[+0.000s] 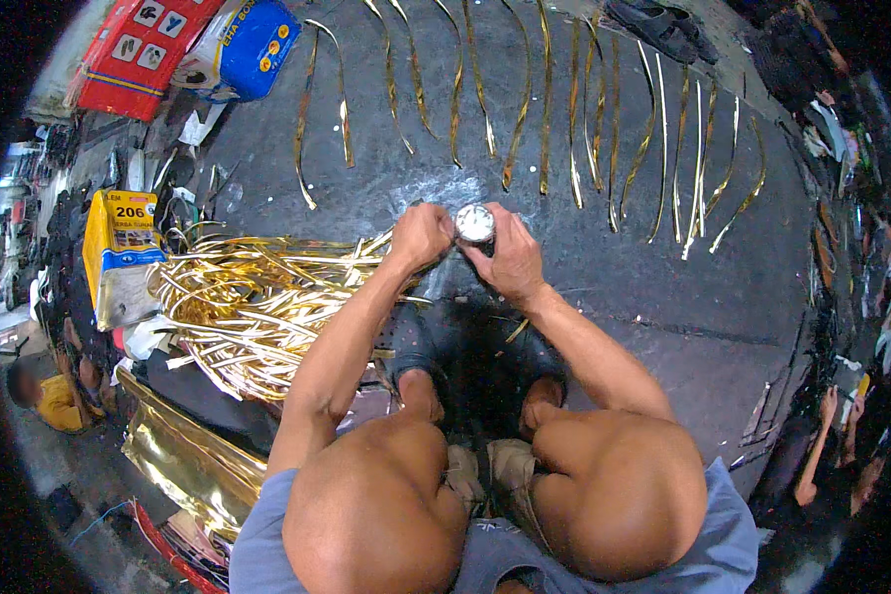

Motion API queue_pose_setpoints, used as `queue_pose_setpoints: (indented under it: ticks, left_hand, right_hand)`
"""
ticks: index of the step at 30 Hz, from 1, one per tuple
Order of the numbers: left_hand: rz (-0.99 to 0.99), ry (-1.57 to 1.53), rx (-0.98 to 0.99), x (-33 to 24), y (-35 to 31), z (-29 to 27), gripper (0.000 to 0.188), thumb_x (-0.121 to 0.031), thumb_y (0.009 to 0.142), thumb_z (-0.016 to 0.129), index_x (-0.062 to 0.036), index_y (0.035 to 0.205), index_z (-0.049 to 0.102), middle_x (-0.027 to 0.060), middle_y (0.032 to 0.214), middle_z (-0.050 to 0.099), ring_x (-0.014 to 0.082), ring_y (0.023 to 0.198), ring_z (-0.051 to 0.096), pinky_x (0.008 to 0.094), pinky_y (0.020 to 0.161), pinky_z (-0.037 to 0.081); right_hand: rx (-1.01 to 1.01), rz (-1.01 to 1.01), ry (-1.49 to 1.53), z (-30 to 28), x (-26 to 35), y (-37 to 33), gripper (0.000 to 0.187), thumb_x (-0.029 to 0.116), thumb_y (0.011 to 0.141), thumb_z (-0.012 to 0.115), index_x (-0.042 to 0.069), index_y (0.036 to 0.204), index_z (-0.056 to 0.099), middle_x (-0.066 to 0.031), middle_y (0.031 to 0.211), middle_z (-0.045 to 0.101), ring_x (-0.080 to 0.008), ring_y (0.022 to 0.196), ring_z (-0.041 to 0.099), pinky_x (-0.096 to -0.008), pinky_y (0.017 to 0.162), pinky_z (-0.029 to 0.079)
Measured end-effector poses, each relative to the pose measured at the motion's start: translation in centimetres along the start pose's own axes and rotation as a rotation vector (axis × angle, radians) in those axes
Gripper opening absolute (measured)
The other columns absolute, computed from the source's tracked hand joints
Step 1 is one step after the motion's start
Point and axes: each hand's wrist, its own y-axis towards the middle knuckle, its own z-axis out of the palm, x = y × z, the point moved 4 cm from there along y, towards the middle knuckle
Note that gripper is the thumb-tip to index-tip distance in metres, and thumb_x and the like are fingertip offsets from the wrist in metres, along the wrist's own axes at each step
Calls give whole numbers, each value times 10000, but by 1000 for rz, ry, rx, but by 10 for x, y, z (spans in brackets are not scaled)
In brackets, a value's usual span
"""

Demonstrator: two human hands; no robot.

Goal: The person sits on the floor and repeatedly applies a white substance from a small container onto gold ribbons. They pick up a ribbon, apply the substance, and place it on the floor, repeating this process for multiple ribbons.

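My right hand (pixel 511 259) is wrapped round a small round container (pixel 474 223) with a pale, smeared top, above the dark work surface (pixel 604 287). Close against its left side, my left hand (pixel 423 238) has its fingers pinched together. Whatever those fingers hold, if anything, is too small to make out. A tangled heap of shiny gold strips (pixel 257 327) lies to the left, its ends reaching under my left wrist. Beyond my hands, several separate gold strips (pixel 545 109) are laid out in a row, spaced apart and running away from me.
A yellow and blue container (pixel 127 247) stands left of the heap. Red (pixel 144 59) and blue (pixel 255 45) boxes sit at the far left, dark sandals (pixel 663 30) at the far right. Gold sheeting (pixel 183 450) lies near left. Other people are at the left (pixel 61 401) and right (pixel 827 445) edges.
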Motion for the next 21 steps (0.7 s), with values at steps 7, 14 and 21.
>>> queue_pose_setpoints:
  ticks: [7, 14, 21]
  left_hand:
    - [446, -374, -154, -38, -51, -10, 611, -101, 750, 807, -57, 1318, 586, 151, 1307, 619, 377, 1234, 603, 438, 1016, 508]
    - [495, -328, -228, -29, -40, 2, 506, 10, 760, 736, -49, 1248, 614, 168, 1175, 679, 387, 1123, 657, 436, 933, 538]
    - [466, -354, -227, -28, -49, -2, 507, 73, 735, 642, -79, 1218, 615, 160, 1139, 673, 409, 1090, 653, 451, 897, 543]
  right_hand:
    - [146, 162, 250, -14, 4, 5, 718, 91, 772, 797, 27, 1402, 457, -201, 1256, 630, -354, 1104, 649, -447, 942, 545]
    - [116, 707, 440, 21, -63, -8, 434, 26, 801, 734, 20, 1207, 578, -160, 1029, 724, -270, 960, 708, -384, 854, 559]
    - [224, 893, 244, 36, -68, 9, 313, 70, 803, 802, 8, 1046, 615, -126, 913, 733, -199, 809, 707, -339, 740, 567]
